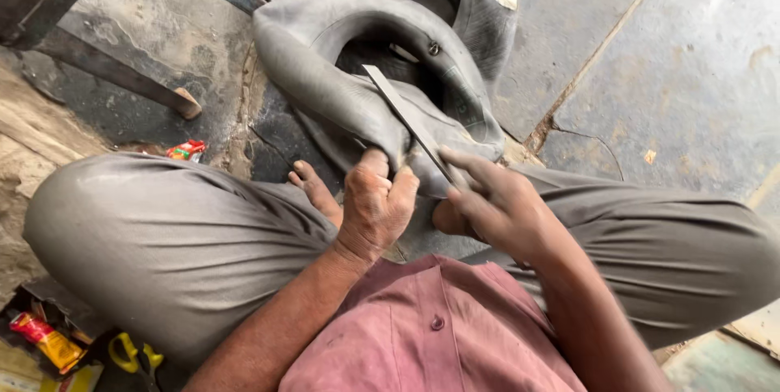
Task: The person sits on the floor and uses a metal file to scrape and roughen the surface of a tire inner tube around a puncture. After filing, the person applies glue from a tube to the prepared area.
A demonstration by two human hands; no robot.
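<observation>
Inner tube (341,59) pinched by left hand (375,205); right hand (496,201) lays flat file (406,120) on it.

Head camera looks steeply down — close over lap; floor beyond.

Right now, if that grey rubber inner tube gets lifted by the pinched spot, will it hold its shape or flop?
Likely floppy: the inner tube lies deflated, creased and folded where the left hand bunches it. Probably light for its bulk, since one hand's pinch gathers it. Its matte rubber looks grippy, not slippery, under the flat metal file in the right hand.
</observation>
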